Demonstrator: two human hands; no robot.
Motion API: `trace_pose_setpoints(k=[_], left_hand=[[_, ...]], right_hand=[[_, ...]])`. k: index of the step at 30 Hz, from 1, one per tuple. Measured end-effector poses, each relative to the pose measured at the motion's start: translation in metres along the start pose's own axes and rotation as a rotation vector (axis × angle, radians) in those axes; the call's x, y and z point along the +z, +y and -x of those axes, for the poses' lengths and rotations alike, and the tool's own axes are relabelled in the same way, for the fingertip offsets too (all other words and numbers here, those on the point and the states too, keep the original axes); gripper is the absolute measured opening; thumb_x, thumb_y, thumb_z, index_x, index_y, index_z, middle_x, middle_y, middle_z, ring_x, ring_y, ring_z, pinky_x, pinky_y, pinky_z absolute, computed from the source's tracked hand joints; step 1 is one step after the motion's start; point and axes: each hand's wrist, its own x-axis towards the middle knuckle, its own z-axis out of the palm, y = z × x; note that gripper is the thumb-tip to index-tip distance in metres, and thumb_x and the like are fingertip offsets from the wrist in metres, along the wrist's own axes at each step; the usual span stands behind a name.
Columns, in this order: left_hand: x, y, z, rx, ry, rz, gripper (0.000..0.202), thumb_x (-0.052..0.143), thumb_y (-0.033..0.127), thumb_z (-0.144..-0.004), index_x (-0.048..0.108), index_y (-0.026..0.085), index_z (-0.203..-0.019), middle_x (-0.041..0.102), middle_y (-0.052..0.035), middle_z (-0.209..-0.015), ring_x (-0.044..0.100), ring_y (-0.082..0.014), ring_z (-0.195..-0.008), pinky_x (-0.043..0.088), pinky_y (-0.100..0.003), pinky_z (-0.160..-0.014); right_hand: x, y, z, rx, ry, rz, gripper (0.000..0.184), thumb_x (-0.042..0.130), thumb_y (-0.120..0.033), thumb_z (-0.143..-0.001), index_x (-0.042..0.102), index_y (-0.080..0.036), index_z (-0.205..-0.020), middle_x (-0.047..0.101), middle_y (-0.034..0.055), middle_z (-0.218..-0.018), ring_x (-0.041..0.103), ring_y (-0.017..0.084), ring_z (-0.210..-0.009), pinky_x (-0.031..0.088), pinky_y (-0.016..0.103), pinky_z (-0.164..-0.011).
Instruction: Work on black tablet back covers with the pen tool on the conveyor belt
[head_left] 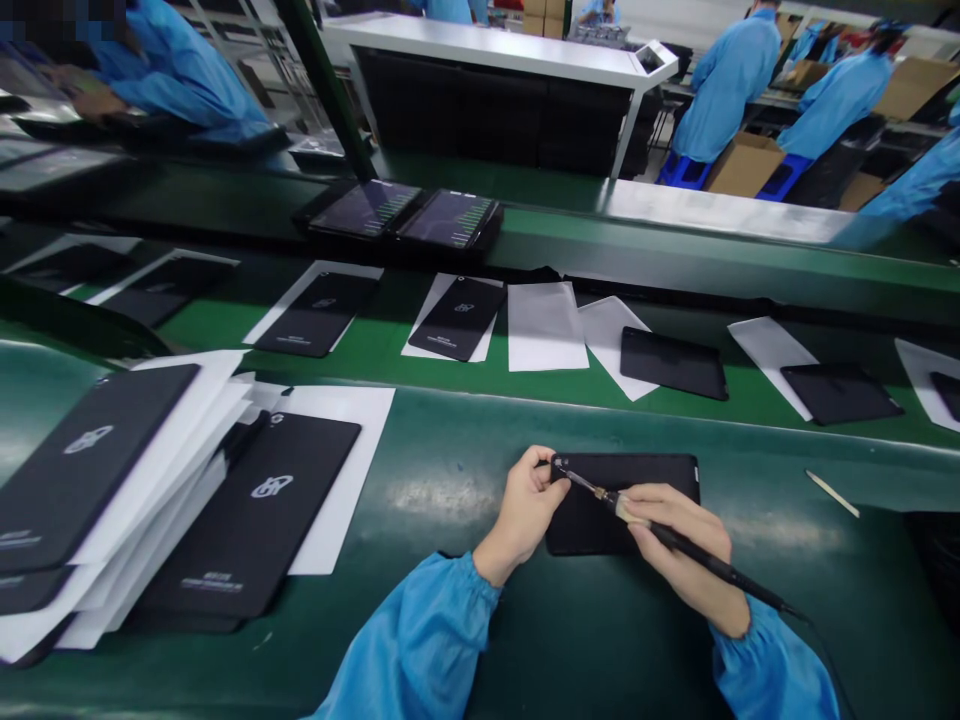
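A black tablet (592,530) lies flat, back side up as far as I can tell, on the green bench in front of me. My left hand (523,510) is closed at its upper left corner, thumb and fingers pinching the edge there. In my right hand (690,550) is a soldering iron (675,541), gripped like a pen. Its metal tip reaches the same corner, close to my left fingertips and a small round camera spot. The iron's cord trails off to the lower right past my sleeve.
At left are stacked black tablets (97,460) with white sheets, beside another tablet (262,510) on white paper (352,470). Beyond the bench edge, a green conveyor (375,345) carries several tablets and sheets. A small wooden stick (832,493) lies at right. People in blue work behind.
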Motion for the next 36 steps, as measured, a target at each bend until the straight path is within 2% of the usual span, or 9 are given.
trace_pose_setpoints(k=[17, 23, 30, 36], left_hand=[[-0.002, -0.002, -0.002, 0.020, -0.010, -0.020, 0.034, 0.078, 0.018, -0.071, 0.050, 0.020, -0.092, 0.073, 0.0011, -0.074, 0.067, -0.0124, -0.061, 0.047, -0.020, -0.058], [-0.002, -0.003, 0.000, 0.009, -0.019, -0.013, 0.033, 0.076, 0.018, -0.073, 0.049, 0.021, -0.093, 0.071, 0.0026, -0.072, 0.067, -0.0127, -0.060, 0.048, -0.021, -0.058], [-0.004, -0.003, 0.000, 0.012, -0.016, -0.034, 0.031, 0.074, 0.017, -0.073, 0.050, 0.020, -0.092, 0.070, 0.0026, -0.072, 0.065, -0.0116, -0.060, 0.046, -0.020, -0.058], [-0.003, -0.002, 0.001, 0.005, -0.013, -0.018, 0.032, 0.077, 0.018, -0.072, 0.051, 0.021, -0.091, 0.072, 0.0019, -0.073, 0.063, -0.0106, -0.057, 0.045, -0.019, -0.056]], right_hand=[[-0.008, 0.001, -0.010, 0.035, -0.136, -0.014, 0.026, 0.065, -0.008, -0.090, 0.074, -0.024, -0.108, 0.071, 0.0084, -0.110, 0.071, 0.020, -0.101, 0.058, 0.030, -0.087], [-0.018, -0.003, -0.018, 0.021, -0.127, 0.018, 0.026, 0.066, -0.008, -0.090, 0.074, -0.024, -0.109, 0.071, 0.0078, -0.109, 0.071, 0.019, -0.101, 0.057, 0.028, -0.087], [-0.013, 0.000, -0.028, 0.026, -0.162, 0.020, 0.023, 0.065, -0.010, -0.091, 0.074, -0.025, -0.107, 0.072, 0.0068, -0.109, 0.070, 0.019, -0.100, 0.057, 0.028, -0.088], [-0.018, 0.003, -0.035, 0.052, -0.184, 0.018, 0.018, 0.065, -0.015, -0.092, 0.077, -0.023, -0.103, 0.074, 0.0077, -0.105, 0.072, 0.019, -0.096, 0.059, 0.029, -0.085]])
